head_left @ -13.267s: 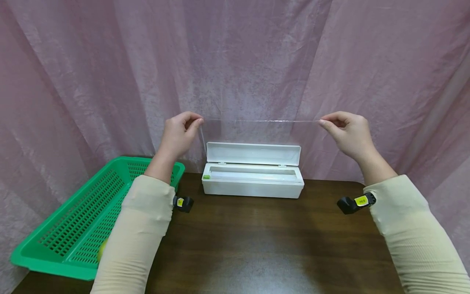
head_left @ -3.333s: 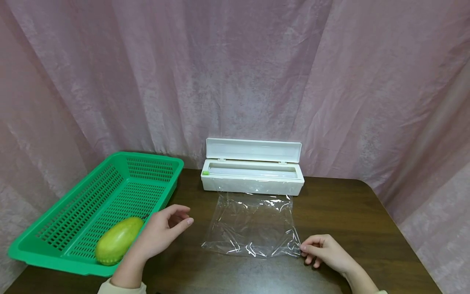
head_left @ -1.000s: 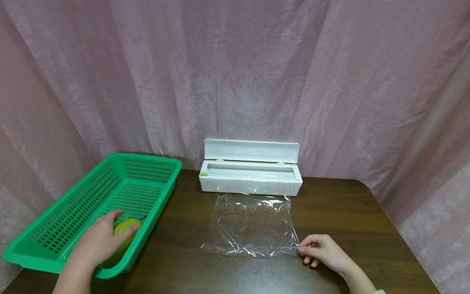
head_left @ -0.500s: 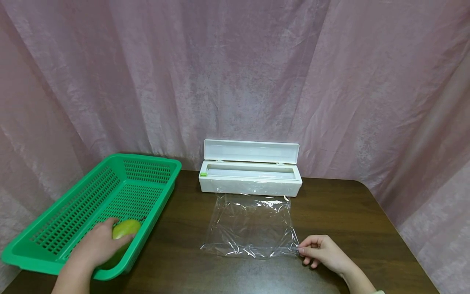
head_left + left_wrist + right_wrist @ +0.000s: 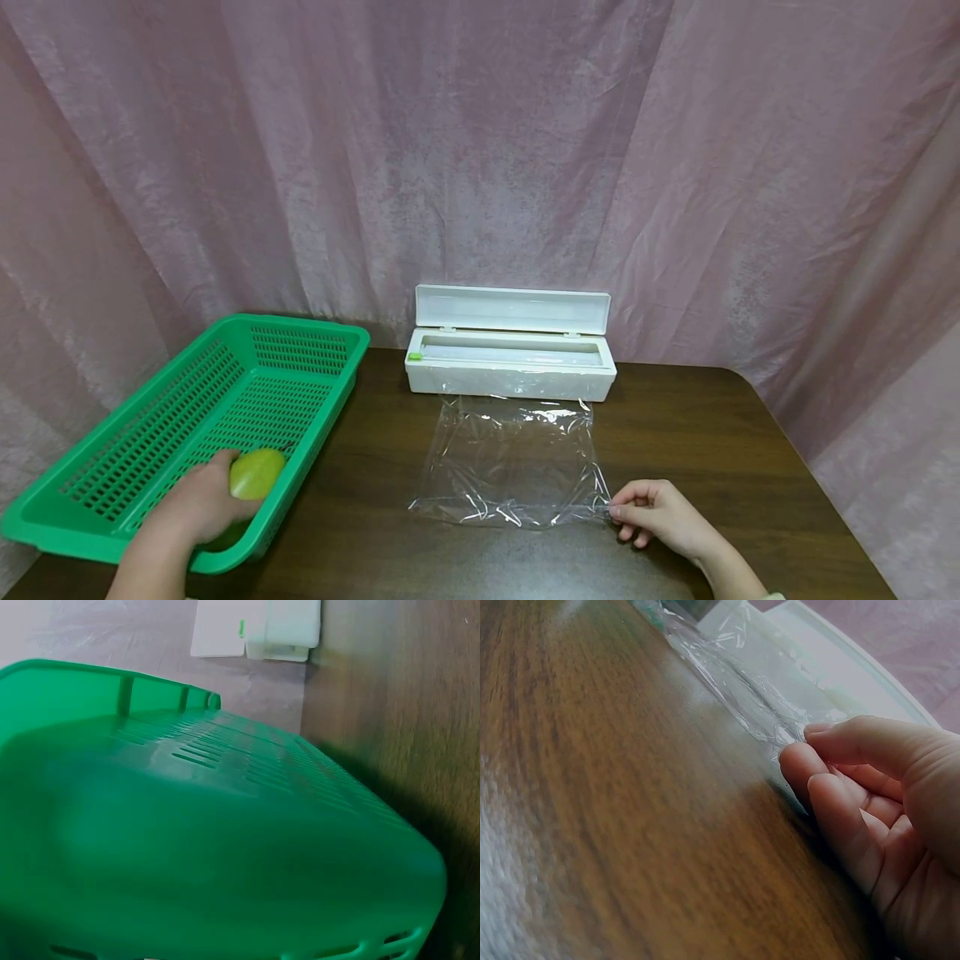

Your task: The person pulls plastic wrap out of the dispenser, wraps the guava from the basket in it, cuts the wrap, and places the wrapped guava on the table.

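Observation:
In the head view, my left hand [image 5: 198, 504] reaches into the green basket [image 5: 360, 354] and grips a yellow-green, oval fruit that looks like a mango [image 5: 257, 473]. The thumb lies along its right side, and the hand hides its lower part. A sheet of clear plastic wrap [image 5: 513, 467] lies on the table, running out from the front of the white wrap dispenser [image 5: 510, 381]. My right hand [image 5: 660, 515] pinches the near right corner of that sheet between thumb and forefinger. The left wrist view shows the basket's wall [image 5: 225, 847] but not the hand.
The dispenser's lid [image 5: 513, 310] stands raised at the back, with a small green slider [image 5: 415, 357] at the left of the box. A pink curtain [image 5: 480, 150] hangs behind the dark wooden table [image 5: 750, 467]. The basket's tall wall stands left of the wrap.
Both hands earlier held the wrap stretched up in the air; it now lies on the table. My left hand has moved into the basket and closed round the fruit. The right hand keeps its pinch.

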### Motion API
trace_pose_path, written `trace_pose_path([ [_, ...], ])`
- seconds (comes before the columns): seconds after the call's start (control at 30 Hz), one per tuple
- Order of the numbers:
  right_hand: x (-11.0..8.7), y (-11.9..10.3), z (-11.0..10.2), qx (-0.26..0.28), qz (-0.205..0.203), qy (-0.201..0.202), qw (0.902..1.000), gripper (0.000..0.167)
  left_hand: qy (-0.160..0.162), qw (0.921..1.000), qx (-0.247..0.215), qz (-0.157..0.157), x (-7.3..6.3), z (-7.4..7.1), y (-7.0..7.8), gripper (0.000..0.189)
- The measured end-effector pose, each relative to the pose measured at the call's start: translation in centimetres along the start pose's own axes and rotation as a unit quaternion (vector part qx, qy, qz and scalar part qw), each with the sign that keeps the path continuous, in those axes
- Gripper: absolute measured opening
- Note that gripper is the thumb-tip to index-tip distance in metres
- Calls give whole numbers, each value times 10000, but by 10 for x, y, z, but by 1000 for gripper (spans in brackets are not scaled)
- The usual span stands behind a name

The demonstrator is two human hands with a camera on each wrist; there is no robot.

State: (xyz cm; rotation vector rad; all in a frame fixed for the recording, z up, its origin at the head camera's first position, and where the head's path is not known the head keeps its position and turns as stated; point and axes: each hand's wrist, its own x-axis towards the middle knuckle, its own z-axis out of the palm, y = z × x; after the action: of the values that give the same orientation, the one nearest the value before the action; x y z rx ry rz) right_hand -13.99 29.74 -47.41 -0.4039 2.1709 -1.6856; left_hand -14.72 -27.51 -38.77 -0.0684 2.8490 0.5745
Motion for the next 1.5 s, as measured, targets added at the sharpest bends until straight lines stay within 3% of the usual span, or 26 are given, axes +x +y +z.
trace_pose_path([
  [0.5,-1,1,1,-41,-18,27,10000,27,43,9996,-61,272,-1,-2,3,90],
  [0.77,-1,-1,1,-1,49,26,10000,28,582,9968,-116,543,0,-3,-6,96],
  [1.07,-1,-1,1,-101,18,70,9999,26,1217,9903,26,669,-7,-10,-5,100],
  [1.5,0,-1,1,-166,65,91,9998,27,1635,9843,137,647,-14,-18,5,101],
])
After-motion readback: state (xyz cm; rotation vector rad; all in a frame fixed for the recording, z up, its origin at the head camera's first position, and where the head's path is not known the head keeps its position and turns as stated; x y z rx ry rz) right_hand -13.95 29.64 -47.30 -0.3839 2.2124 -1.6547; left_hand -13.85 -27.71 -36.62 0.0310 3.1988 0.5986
